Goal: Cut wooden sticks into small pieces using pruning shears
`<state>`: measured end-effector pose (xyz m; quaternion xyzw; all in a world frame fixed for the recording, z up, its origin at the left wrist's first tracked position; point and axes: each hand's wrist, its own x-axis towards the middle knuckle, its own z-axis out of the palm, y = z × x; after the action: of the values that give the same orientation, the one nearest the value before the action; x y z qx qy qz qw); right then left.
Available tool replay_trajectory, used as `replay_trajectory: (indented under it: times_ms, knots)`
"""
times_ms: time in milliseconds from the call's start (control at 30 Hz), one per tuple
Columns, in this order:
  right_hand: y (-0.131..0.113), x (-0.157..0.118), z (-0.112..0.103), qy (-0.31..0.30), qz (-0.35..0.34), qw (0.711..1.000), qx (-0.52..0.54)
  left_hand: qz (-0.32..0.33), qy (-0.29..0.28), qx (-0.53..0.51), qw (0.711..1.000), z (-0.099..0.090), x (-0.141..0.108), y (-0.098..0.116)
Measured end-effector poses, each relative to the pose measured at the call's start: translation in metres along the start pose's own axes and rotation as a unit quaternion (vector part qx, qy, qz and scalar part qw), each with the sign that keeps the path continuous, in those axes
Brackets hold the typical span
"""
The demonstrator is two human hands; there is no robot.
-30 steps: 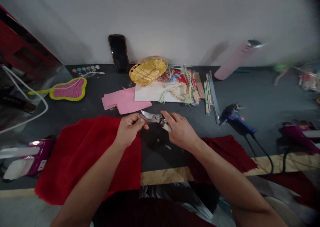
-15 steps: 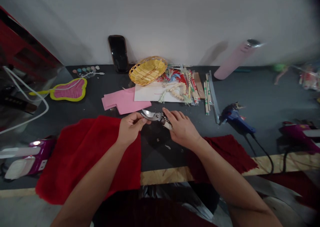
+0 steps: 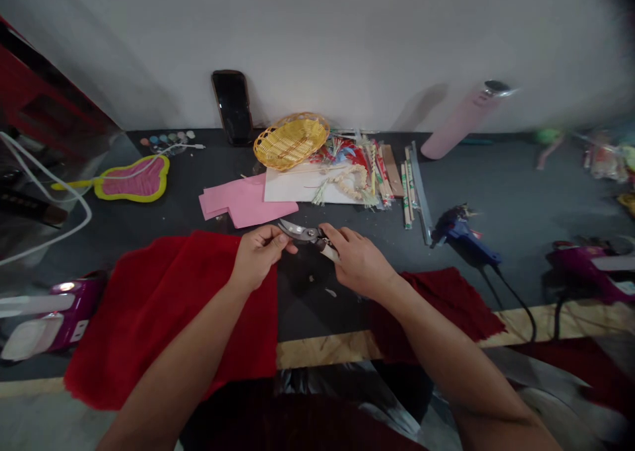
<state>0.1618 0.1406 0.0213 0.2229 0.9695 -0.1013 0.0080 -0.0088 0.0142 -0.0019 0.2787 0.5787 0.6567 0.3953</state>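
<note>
My right hand (image 3: 360, 259) is wrapped round the handles of a pair of pruning shears (image 3: 303, 231), whose curved metal blades point left. At the blade end, my left hand (image 3: 258, 256) is closed in a pinch, thumb against fingers. Whatever sits between those fingertips is hidden or too small to make out. Both hands are over the dark table, just in front of folded pink paper (image 3: 243, 201) and a white sheet (image 3: 288, 185). Under my left forearm lies a red cloth (image 3: 163, 299); a darker red cloth (image 3: 451, 302) is by my right forearm.
Behind the hands are a yellow woven basket (image 3: 292, 143), wrapped sticks (image 3: 407, 190) and a leaning phone (image 3: 233, 107). A pink bottle (image 3: 459, 123) stands farther right. A blue glue gun (image 3: 466, 236) trails its cord rightward. Left lies a yellow-rimmed pink piece (image 3: 131, 178).
The whole view has shifted slightly, so things appear a little farther left. Both hands keep their places at the shears, and the blades look about the same.
</note>
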Motion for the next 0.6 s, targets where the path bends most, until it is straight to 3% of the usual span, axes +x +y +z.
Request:
replay_trajectory:
  times_ms: [133,367,600]
  knots:
    - [0.003,0.000,-0.001,0.019,-0.003,1.000,-0.020,0.000,-0.009,-0.005,1.000,0.000,0.000,0.003]
    - [0.010,0.001,-0.003,0.024,-0.036,0.999,-0.026,-0.073,-0.107,-0.050,0.990,-0.005,-0.001,0.012]
    - [0.009,0.004,0.002,0.020,-0.052,0.998,0.031,-0.095,-0.101,-0.064,0.988,-0.006,0.000,0.016]
